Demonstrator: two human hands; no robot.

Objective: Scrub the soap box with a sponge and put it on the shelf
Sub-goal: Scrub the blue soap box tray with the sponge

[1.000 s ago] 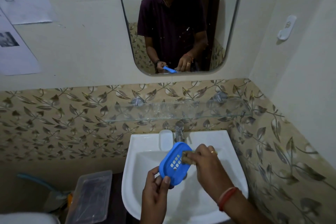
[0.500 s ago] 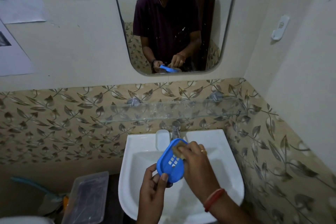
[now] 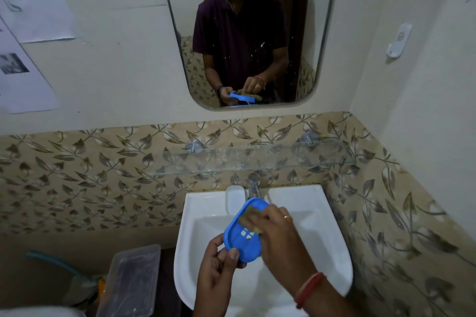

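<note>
Blue soap box over sink, pinched at near edge by left hand; right hand presses sponge inside tray, just beyond that pinch (scrubbing underway); glass shelf above, placement left.

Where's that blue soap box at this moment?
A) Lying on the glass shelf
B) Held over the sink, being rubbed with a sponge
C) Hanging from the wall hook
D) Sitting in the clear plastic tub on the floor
B: the left hand grips the lower edge of the soap box above the sink, while the right hand presses a sponge into it.
</note>
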